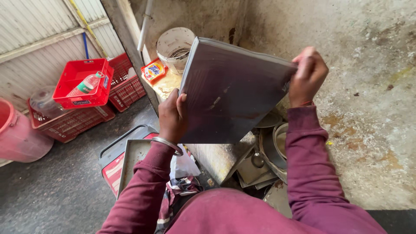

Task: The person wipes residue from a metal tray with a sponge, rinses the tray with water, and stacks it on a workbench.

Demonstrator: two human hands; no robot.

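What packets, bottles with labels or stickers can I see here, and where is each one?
Soap packet: flat orange and yellow pouch on the ledge, beside the white bucket.
Bottle: clear plastic, red and green label, lying in the top red crate.
Crate sticker: small blue strip on that crate's front wall.
No screens or signs.

- Your hands hold a dark metal tray (232, 93) upright; it blocks the way to the ledge behind it.
- A white bucket (174, 48) and a detergent packet (153, 70) crowd that ledge.
- Below, stacked pans (271, 151) fill the gap.
- The concrete slab (372, 130) on your right lies open.
- Red crates (86, 86) line the floor on your left.
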